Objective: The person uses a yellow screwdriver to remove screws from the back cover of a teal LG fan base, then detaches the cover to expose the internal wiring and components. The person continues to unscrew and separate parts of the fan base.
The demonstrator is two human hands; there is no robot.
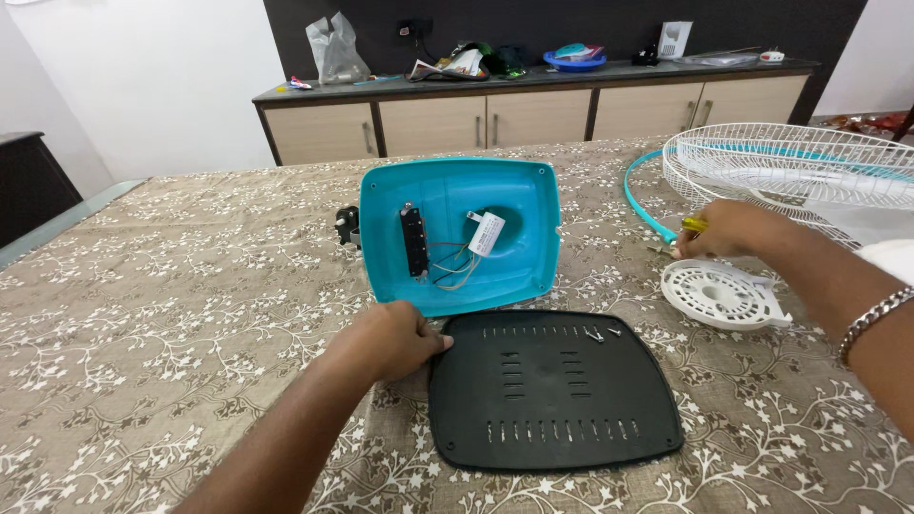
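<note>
Left hand (395, 338) curled, gripping black vented plate (557, 390) edge | right hand (728, 230) clasping yellow-handled tool (693, 226)

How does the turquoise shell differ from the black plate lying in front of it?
The turquoise shell is tipped up with its hollow inside facing the camera; the black plate lies flat on the table. The shell holds wires and a black switch strip; the plate carries rows of slots and two loose screws. The left hand touches the plate's edge, not the shell. Both share a rounded-rectangle outline.

Bare forearms, a silver chain bracelet (871, 322) on the right wrist
</note>
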